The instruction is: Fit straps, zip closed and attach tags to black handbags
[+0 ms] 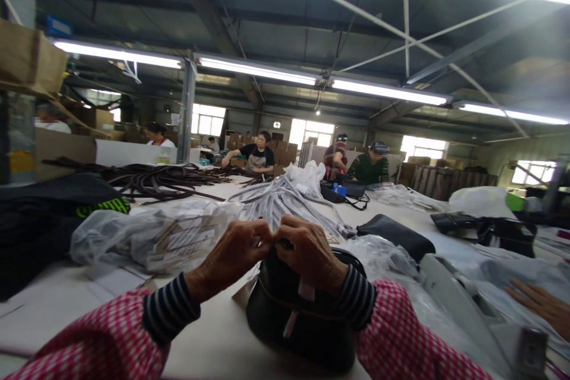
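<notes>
I see the left hand (236, 252) and the right hand (307, 255) both clenched in a pinch on the top edge of the black bag (294, 323), which stands on the white surface (209, 344) close in front. A pale tag (306, 292) hangs down the bag's front, too blurred for me to read. Behind the left hand lies a clear plastic bag (151, 237) of paper labels, their print too small to tell.

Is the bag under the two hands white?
No, the bag is black, and the left hand and right hand both pinch at its top.
</notes>
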The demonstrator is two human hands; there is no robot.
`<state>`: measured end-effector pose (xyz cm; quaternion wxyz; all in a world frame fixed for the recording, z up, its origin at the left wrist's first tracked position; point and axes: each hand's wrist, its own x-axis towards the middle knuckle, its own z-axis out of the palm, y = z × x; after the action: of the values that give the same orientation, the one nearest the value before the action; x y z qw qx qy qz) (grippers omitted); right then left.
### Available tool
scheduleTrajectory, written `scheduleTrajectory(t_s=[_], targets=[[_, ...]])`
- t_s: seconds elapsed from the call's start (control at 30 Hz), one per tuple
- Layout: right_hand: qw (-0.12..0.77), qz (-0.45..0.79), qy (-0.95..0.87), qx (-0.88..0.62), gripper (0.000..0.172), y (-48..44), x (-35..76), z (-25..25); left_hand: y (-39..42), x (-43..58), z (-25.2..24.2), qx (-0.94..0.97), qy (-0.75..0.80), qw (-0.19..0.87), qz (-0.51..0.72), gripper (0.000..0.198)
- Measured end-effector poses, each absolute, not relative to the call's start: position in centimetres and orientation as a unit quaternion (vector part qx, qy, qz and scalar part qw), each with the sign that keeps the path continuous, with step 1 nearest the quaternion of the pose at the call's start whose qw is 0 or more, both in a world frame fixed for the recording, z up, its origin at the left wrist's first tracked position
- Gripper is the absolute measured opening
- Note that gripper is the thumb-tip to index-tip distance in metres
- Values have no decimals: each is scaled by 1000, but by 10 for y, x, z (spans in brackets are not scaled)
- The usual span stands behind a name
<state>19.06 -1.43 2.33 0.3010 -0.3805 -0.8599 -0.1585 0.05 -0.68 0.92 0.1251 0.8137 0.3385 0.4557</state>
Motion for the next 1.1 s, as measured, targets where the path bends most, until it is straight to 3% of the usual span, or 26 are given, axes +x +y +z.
scheduleTrajectory(t_s=[0.17,0.3,0.4,0.53,0.8,1.0,1.1], targets=[[313,-200,-862,-345,13,-12,190,20,-7,5,14,650,409,408,493,34],[327,-221,-862,-317,17,-11,190,16,-2,5,18,602,437,511,430,55],[340,-212,-861,-313,15,-10,191,14,-5,4,20,616,413,567,359,51],[335,-195,-859,-336,15,-11,191,15,-11,6,18,586,353,630,367,36],[326,-103,-861,-377,8,-22,188,23,-21,9,-1,579,284,637,421,39],[354,8,-866,-352,28,-36,196,32,-38,13,-6,598,367,564,435,42],[385,15,-854,-350,30,-51,207,38,-47,15,-4,609,384,528,450,43]])
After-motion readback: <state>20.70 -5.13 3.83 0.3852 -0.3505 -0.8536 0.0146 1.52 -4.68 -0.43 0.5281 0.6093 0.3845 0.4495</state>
